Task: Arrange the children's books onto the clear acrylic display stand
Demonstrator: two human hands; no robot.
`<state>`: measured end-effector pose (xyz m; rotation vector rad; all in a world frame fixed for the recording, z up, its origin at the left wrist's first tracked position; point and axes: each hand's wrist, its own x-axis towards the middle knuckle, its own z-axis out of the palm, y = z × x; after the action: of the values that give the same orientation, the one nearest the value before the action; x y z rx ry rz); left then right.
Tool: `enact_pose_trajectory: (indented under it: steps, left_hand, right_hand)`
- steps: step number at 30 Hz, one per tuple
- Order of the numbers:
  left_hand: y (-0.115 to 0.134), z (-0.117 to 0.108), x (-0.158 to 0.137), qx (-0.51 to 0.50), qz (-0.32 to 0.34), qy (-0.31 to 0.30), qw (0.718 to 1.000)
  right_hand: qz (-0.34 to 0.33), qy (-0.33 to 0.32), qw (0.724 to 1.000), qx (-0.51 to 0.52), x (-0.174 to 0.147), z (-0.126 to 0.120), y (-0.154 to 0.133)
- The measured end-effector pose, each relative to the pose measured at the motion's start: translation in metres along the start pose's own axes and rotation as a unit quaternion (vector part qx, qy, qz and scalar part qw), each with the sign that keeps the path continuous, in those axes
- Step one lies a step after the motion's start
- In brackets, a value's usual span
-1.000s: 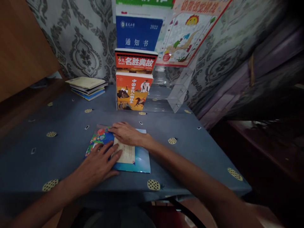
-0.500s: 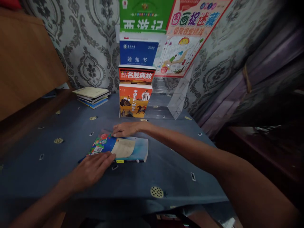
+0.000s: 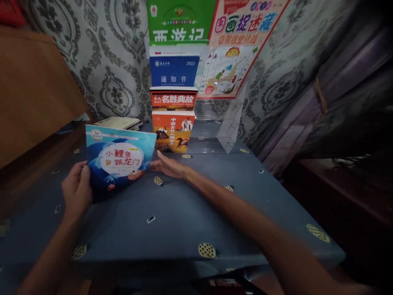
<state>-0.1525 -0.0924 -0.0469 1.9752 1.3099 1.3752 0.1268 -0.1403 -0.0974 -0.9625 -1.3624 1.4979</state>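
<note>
A blue picture book (image 3: 121,159) with red Chinese lettering on a white oval is held up off the table, its front cover facing me. My left hand (image 3: 77,186) grips its left edge, thumb on the cover and fingers behind. At the book's right edge, my right hand (image 3: 167,164) has its fingers partly hidden behind the cover and its thumb close to the edge. Beyond my hands stands a clear stepped book rack (image 3: 230,131). An orange book (image 3: 173,131) fills the rack's lowest left step.
Behind the orange book rise a red book (image 3: 175,99), a blue booklet (image 3: 175,73) and a green book (image 3: 181,20). A large picture book (image 3: 233,53) leans at upper right. Behind the held book lies a book stack (image 3: 118,122). A patterned blue cloth (image 3: 190,217) covers the table.
The book has been lifted from the table and turned, so its front cover now shows instead of its back. Both hands moved up with it, the left hand further left.
</note>
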Motion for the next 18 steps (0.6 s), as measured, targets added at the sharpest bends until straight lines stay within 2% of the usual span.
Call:
enact_pose_trajectory:
  steps: [4,7,9,14,16,18]
  left_hand:
    - [-0.011,0.006,0.012,-0.115,-0.068,0.011,0.991]
    - [-0.009,0.01,0.014,-0.18,-0.101,0.03,0.978]
    - [-0.005,0.011,0.014,-0.198,-0.124,0.035,0.972]
    - [0.012,0.01,0.013,-0.249,-0.174,0.06,0.951]
    - [0.016,0.009,0.012,-0.262,-0.201,0.054,0.942]
    - [0.013,0.008,0.008,-0.249,-0.205,0.038,0.946]
  right_hand:
    - [-0.062,0.056,0.996,-0.009,0.007,0.016,0.011]
    - [-0.12,0.092,0.987,-0.048,0.019,0.031,0.021]
    - [-0.13,0.11,0.984,-0.046,0.026,0.038,0.026]
    - [-0.156,0.12,0.98,-0.018,0.029,0.046,0.029]
    - [-0.165,0.123,0.979,-0.008,0.024,0.048,0.028]
    - [-0.176,0.114,0.978,0.004,0.016,0.05,0.027]
